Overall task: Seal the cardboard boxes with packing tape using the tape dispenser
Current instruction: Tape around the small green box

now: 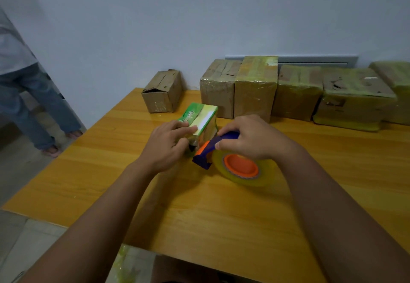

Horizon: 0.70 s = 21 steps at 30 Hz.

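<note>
on the yellow table (pixel 221 216), the left hand (pixel 165 147) grips the near end of a small green box (pixel 200 119). the right hand (pixel 250 137) holds the blue tape dispenser (pixel 207 152) against it. taped cardboard boxes (pixel 297 91) line the wall.

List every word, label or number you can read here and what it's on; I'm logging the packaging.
Green box, held by the left hand: white print on its green side, too blurred and tilted to read.
Cardboard boxes along the wall: no legible text.
Tape dispenser, held by the right hand: no lettering visible.
</note>
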Tool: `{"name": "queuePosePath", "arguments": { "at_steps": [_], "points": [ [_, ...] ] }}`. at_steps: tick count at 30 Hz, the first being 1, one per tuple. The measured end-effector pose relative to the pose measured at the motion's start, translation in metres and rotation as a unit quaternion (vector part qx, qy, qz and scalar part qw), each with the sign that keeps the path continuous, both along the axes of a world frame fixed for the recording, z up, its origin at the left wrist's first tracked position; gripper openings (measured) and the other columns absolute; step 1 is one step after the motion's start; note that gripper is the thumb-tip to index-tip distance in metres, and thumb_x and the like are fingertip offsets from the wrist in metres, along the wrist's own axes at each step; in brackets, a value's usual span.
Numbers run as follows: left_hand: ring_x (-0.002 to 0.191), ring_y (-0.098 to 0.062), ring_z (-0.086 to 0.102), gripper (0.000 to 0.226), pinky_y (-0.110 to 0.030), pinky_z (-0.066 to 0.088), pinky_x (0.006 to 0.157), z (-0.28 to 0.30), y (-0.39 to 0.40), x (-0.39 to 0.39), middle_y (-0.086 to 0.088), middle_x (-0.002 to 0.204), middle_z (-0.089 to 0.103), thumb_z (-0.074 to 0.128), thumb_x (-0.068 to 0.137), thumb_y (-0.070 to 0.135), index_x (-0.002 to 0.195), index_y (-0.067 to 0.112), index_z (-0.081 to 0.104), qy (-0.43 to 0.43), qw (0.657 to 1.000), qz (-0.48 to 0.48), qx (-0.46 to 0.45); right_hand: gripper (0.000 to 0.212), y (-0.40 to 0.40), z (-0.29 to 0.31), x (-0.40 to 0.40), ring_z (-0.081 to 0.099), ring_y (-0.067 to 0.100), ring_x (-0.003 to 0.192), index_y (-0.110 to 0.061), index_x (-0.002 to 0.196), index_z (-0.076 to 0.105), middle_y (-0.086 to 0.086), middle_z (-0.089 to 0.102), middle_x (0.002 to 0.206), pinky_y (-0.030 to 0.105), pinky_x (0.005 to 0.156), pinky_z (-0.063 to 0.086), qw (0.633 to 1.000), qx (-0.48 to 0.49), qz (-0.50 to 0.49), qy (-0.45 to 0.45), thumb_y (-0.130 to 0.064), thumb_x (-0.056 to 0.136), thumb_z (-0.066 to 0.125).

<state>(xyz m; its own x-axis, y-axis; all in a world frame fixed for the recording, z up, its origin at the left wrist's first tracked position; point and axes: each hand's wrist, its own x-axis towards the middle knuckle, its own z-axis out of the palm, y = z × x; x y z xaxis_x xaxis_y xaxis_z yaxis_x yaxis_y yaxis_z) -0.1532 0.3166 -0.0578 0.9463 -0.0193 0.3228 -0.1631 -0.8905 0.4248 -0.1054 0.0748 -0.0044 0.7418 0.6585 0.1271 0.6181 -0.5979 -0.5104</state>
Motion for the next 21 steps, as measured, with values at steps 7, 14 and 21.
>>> {"name": "queuePosePath", "arguments": {
  "at_steps": [7,14,21],
  "points": [
    [0.111,-0.015,0.043,0.053,-0.033,0.036,0.085,-0.003,-0.018,0.006,0.004,0.118,0.054,0.049,0.083,0.068,0.116,0.030,0.065,-0.035,0.996,0.067,0.047,0.032,-0.022,-0.010,-0.001,0.056,0.001,0.081,-0.031,0.111,0.072,-0.021,0.059,0.088,0.018,0.065,0.038,0.996,0.073,-0.056,0.004,-0.046,0.083,0.070],
    [0.108,-0.020,0.046,0.053,-0.035,0.037,0.084,-0.011,-0.027,0.011,-0.002,0.115,0.057,0.051,0.081,0.070,0.111,0.028,0.065,-0.078,0.987,0.120,0.067,0.031,-0.047,-0.030,-0.009,0.058,-0.001,0.087,-0.030,0.108,0.072,-0.014,0.065,0.099,0.009,0.065,0.039,0.964,0.216,-0.153,0.012,-0.039,0.079,0.076],
    [0.109,-0.028,0.044,0.032,-0.045,0.041,0.091,-0.013,-0.046,0.018,-0.006,0.116,0.053,0.059,0.087,0.052,0.102,0.023,0.060,-0.080,0.977,0.178,0.083,0.042,-0.059,-0.049,-0.013,0.061,0.000,0.093,-0.026,0.109,0.071,-0.012,0.065,0.103,0.015,0.073,0.048,0.917,0.337,-0.213,-0.001,-0.044,0.071,0.072]
  ]
}}
